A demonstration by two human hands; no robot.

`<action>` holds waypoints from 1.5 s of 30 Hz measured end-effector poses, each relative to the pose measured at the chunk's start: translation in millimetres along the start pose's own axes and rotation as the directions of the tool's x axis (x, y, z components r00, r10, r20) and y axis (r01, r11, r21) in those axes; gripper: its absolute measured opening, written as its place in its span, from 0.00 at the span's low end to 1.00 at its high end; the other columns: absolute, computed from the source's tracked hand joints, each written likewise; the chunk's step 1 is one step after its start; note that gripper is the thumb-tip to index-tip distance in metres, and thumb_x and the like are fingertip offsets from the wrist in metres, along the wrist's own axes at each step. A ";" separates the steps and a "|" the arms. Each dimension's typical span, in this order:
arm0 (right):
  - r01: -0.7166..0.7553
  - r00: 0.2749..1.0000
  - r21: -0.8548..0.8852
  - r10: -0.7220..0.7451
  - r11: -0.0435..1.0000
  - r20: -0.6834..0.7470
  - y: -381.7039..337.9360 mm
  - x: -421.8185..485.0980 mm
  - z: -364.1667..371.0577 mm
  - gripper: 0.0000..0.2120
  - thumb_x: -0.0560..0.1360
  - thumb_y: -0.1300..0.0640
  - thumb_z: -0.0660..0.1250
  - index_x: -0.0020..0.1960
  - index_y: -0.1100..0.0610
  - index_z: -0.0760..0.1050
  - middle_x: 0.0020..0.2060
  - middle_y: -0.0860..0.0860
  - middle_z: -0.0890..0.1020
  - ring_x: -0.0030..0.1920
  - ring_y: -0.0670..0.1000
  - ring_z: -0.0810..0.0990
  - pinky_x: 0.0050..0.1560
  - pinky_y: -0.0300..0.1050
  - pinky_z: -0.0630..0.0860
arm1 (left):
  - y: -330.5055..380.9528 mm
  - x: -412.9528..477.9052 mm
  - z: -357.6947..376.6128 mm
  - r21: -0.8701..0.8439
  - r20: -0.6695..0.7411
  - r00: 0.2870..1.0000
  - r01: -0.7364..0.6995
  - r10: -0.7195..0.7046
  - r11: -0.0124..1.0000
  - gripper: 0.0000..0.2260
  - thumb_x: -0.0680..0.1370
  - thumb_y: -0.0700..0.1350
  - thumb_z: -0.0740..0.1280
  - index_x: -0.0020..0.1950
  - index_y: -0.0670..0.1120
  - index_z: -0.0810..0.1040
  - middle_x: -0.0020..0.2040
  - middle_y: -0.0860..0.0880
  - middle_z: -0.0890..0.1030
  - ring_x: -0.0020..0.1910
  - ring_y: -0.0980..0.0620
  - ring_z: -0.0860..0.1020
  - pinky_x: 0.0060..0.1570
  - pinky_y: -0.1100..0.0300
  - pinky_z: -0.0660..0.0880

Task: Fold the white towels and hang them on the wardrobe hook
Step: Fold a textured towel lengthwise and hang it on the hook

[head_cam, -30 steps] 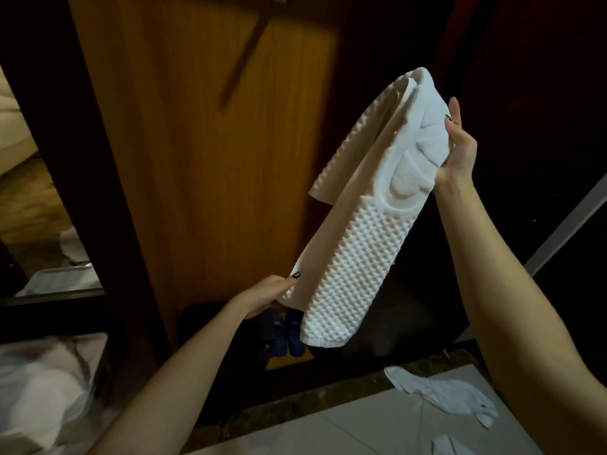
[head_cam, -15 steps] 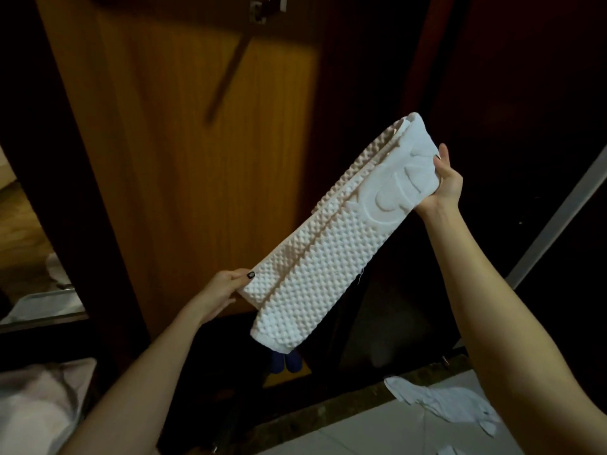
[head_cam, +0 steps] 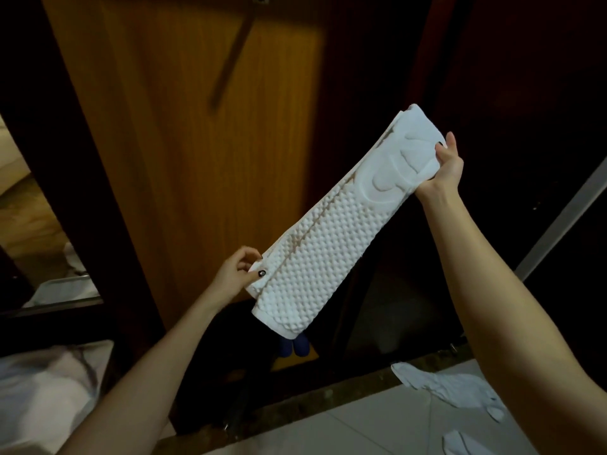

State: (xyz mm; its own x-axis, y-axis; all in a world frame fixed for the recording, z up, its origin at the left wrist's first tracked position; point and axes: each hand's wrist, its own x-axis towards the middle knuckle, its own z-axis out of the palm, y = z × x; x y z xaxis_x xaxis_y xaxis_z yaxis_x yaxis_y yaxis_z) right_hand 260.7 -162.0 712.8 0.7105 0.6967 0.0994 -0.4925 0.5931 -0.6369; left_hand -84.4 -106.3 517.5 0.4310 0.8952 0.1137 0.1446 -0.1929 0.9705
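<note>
The folded white towel [head_cam: 338, 224] is held stretched in the air before the wardrobe door [head_cam: 184, 142]. One end is pinched by the left hand [head_cam: 235, 277], the other gripped by the right hand [head_cam: 448, 165]. It is judged soft, light and limp; the ends are best held.

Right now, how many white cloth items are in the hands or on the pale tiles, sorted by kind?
White waffle-textured towel, gripped by left hand and right hand: 1
Crumpled white cloths on the pale tiled floor: 2
Total: 3
</note>
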 end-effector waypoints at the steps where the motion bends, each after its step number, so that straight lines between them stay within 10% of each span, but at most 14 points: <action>1: -0.001 1.000 -0.014 0.001 1.000 -0.008 -0.7 0.0 0.2 0.24 0.81 0.65 0.57 0.75 0.52 0.63 0.54 0.55 0.77 0.55 0.60 0.80 0.50 0.59 0.80 | -0.5 -3.4 -2.3 -0.060 0.007 1.000 0.026 -0.025 0.998 0.12 0.74 0.36 0.70 0.52 0.51 0.75 0.49 0.48 0.80 0.45 0.53 0.80 0.39 0.63 0.76; 4: -0.011 0.999 -0.044 0.010 0.999 -0.040 -1.5 0.9 -3.0 0.23 0.81 0.64 0.57 0.75 0.51 0.63 0.53 0.54 0.77 0.54 0.59 0.80 0.54 0.61 0.79 | -0.1 -7.5 -13.6 -0.174 0.061 0.996 0.068 -0.058 0.982 0.12 0.76 0.32 0.65 0.51 0.49 0.79 0.52 0.46 0.80 0.48 0.52 0.80 0.45 0.61 0.76; 13: -0.070 0.995 -0.107 0.061 0.992 -0.081 17.7 -8.0 0.9 0.23 0.82 0.62 0.56 0.75 0.47 0.65 0.72 0.54 0.69 0.59 0.58 0.76 0.64 0.61 0.73 | 7.6 -6.2 13.3 0.376 0.331 0.916 0.093 -0.227 0.922 0.06 0.74 0.55 0.70 0.50 0.57 0.80 0.51 0.60 0.76 0.52 0.58 0.74 0.48 0.72 0.71; 18: -0.076 0.994 -0.114 0.066 0.991 -0.085 13.9 -10.1 6.3 0.23 0.82 0.61 0.57 0.75 0.46 0.64 0.74 0.53 0.66 0.66 0.59 0.72 0.67 0.62 0.70 | -7.5 3.1 46.9 0.615 0.112 0.982 0.053 -0.153 0.787 0.18 0.70 0.50 0.76 0.54 0.46 0.75 0.53 0.52 0.68 0.52 0.53 0.69 0.47 0.60 0.66; 23: -0.042 0.996 -0.108 0.033 0.993 -0.086 3.4 -9.7 -0.4 0.24 0.82 0.62 0.56 0.76 0.47 0.63 0.73 0.54 0.67 0.62 0.58 0.75 0.65 0.62 0.72 | -9.0 0.9 34.9 0.337 0.134 0.985 0.059 -0.109 0.940 0.07 0.73 0.42 0.73 0.43 0.42 0.77 0.46 0.49 0.74 0.45 0.52 0.74 0.40 0.63 0.68; 29: -0.023 0.995 -0.111 0.013 0.994 -0.094 -0.9 -2.5 -22.2 0.24 0.82 0.63 0.57 0.76 0.47 0.62 0.73 0.55 0.68 0.50 0.54 0.78 0.60 0.59 0.76 | 0.8 -10.1 -0.1 0.012 0.092 0.978 0.187 -0.187 0.982 0.07 0.80 0.45 0.64 0.47 0.44 0.79 0.43 0.50 0.81 0.43 0.53 0.78 0.42 0.60 0.68; 33: -0.021 0.994 -0.108 0.009 0.994 -0.108 0.6 -0.9 -27.8 0.25 0.81 0.64 0.58 0.75 0.47 0.63 0.72 0.55 0.69 0.59 0.58 0.78 0.63 0.59 0.74 | 12.1 -2.4 -17.3 -0.257 0.089 0.966 0.258 -0.243 0.931 0.09 0.80 0.42 0.63 0.55 0.39 0.78 0.50 0.44 0.81 0.49 0.49 0.79 0.44 0.59 0.72; 38: -0.019 0.989 -0.121 0.001 0.992 -0.150 5.1 -1.0 -26.9 0.24 0.81 0.64 0.58 0.75 0.47 0.64 0.73 0.54 0.67 0.66 0.58 0.74 0.66 0.60 0.72 | 21.7 3.4 -57.4 -0.044 0.325 0.887 0.359 -0.326 0.932 0.17 0.72 0.38 0.70 0.60 0.48 0.79 0.59 0.49 0.81 0.57 0.54 0.78 0.49 0.60 0.73; 45: -0.001 0.992 -0.100 -0.012 0.995 -0.127 9.6 0.8 -21.9 0.25 0.81 0.66 0.57 0.75 0.49 0.63 0.69 0.59 0.70 0.62 0.61 0.77 0.63 0.61 0.75 | 41.5 22.2 -92.5 -0.391 0.330 0.932 0.280 -0.150 0.877 0.28 0.68 0.41 0.77 0.65 0.58 0.76 0.64 0.53 0.78 0.62 0.54 0.77 0.59 0.53 0.71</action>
State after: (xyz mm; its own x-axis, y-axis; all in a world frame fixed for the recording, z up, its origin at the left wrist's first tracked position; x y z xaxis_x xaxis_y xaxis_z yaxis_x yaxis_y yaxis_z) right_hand 267.6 -164.6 690.0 0.7744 0.6327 0.0094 -0.4404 0.5496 -0.7099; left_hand -151.2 -57.3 580.0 0.6742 0.7304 -0.1098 -0.1006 0.2382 0.9660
